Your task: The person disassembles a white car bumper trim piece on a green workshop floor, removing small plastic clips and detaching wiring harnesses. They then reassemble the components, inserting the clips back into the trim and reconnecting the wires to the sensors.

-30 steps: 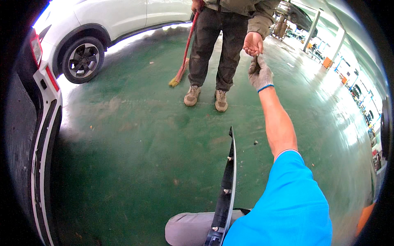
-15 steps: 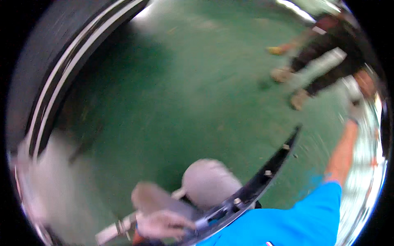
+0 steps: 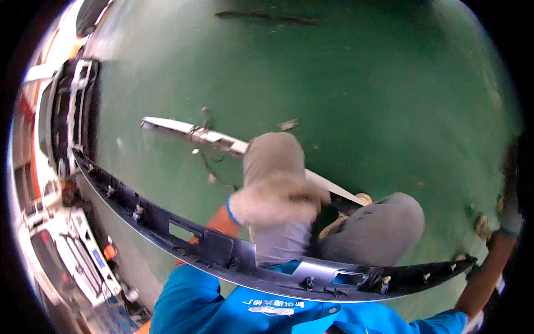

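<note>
A long curved plastic trim, dark with several pale clips, lies across the front of my body. My left hand, in a pale glove, is over my knee just above the trim, its fingers smeared by motion. My right hand, also gloved, reaches out at the dim right rim, beyond the trim's end; what its fingers do is unclear. Under my bent legs a white strip with wires lies on the green floor.
A small loose piece and a dark streak are on the floor. Along the left rim stand a dark vehicle part and a white car. Dim legs and a shoe of another person show at the right rim.
My view has swung sharply left, putting the other person at the right rim. My left hand has come up into the middle. The dark trim now lies crosswise instead of pointing away from me.
</note>
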Demonstrator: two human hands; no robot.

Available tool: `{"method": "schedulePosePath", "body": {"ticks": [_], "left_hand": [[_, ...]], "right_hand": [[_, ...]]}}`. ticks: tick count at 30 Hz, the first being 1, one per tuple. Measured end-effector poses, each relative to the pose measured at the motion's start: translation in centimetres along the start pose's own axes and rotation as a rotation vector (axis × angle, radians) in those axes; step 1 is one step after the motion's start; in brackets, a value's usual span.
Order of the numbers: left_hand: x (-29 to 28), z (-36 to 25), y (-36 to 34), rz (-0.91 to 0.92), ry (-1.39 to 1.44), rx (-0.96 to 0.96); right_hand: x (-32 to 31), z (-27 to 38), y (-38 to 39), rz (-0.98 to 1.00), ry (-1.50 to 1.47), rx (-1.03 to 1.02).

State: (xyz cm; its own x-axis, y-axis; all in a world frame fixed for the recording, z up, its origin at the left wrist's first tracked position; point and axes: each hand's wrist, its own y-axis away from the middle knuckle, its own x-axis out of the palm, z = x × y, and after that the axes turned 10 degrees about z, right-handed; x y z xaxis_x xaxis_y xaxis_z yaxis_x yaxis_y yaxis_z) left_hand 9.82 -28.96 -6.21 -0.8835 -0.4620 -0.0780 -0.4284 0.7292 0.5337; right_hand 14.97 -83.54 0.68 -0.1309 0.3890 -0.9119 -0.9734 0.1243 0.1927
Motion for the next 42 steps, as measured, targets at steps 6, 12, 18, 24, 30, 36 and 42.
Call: {"method": "schedulePosePath", "body": {"ticks": [6, 12, 18, 24, 30, 36, 42], "left_hand": [[-5.8, 7.8, 9.1, -1.235, -0.187, -0.313], [-3.6, 17.4, 14.0, -1.217, -0.15, -0.755], [-1.8, 23.6, 15.5, -1.401, 0.1, -0.656], [-6.7, 36.0, 16.8, -1.448, 0.325, -0.571], [-9.3, 44.8, 13.5, -1.564, 0.086, -0.713], [-9.6, 46.1, 11.8, -1.551, 0.202, -0.601], [-8.0, 44.8, 11.7, -1.676, 0.377, -0.558]], "right_hand": [[18.5, 31.4, 1.4, 1.346, -0.226, -1.045], [22.7, 39.4, 7.1, 1.648, -0.334, -1.365], [26.0, 41.7, 8.2, 1.88, -0.067, -1.543], [30.4, 44.7, 2.9, 2.3, -0.244, -1.012], [37.0, 46.2, -2.2, 1.688, 0.106, -0.7], [49.9, 43.7, -0.5, 1.026, 0.651, -0.728], [54.5, 40.6, 2.5, 0.83, 0.476, -0.661]]}}
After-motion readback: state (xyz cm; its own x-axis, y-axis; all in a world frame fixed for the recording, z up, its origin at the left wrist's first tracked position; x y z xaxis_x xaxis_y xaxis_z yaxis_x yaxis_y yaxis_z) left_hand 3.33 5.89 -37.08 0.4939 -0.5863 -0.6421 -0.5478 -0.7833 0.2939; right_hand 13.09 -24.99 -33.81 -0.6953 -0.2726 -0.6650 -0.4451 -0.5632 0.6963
